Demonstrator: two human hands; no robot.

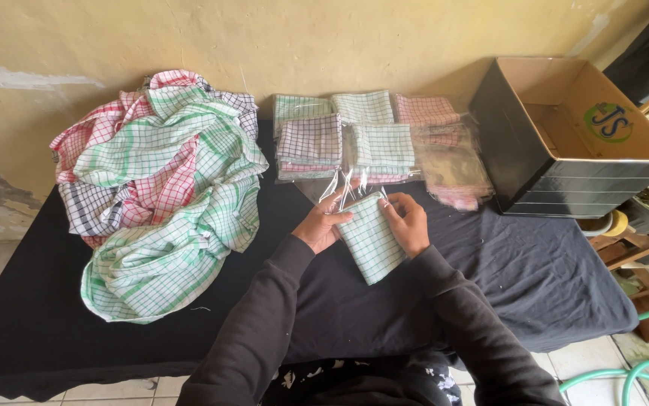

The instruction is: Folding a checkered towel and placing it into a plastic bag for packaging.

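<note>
Left hand: the left hand pinches the far-left edge of a folded green-checked cloth, thumb on top, fingers curled behind.
Right hand: the right hand grips the cloth's right edge, fingers bent over its far corner.
Cloth: held just above the near middle of the black table cover, tilted, its far end inside a clear plastic sleeve whose shiny open mouth sticks out past the fingers.
Loose pile: a heap of unfolded checked cloths in green, red and dark checks lies to the left, well apart from the hands.
Packed stacks: folded cloths in clear bags sit in rows at the far edge against the wall, just beyond the hands.
Empty bags: a slack stack of clear bags lies right of those rows.
Box: an open black cardboard box stands at the far right, brown inside.
Floor right: a green hose and wooden clutter beside the table.
In the way: both hands cover the cloth's side edges; the sleeve's glare blurs its far end.
Hard to tell: how far the cloth sits in the sleeve; what lies in the box; the person's lap is cut off at the near edge.
</note>
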